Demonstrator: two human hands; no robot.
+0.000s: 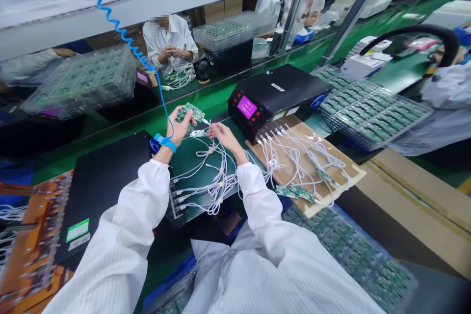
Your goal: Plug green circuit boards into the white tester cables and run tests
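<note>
One green circuit board (195, 109) is resting in the left hand (179, 125), whose thumb and fingers are gripping it. The right hand (223, 136) is pinching a white cable end (206, 121) at the board's edge. Bundled cables (221, 185) are lying nearer the body than both hands, on the green surface (182, 158); a black box (283, 91) is standing to their right.

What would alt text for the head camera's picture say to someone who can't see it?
A person's left hand holds a green circuit board while the right hand pinches a white cable plug at its edge. Bundled white cables lie below; to the right stands a black box with a magenta screen. A coiled blue cord runs to a blue wristband.
</note>
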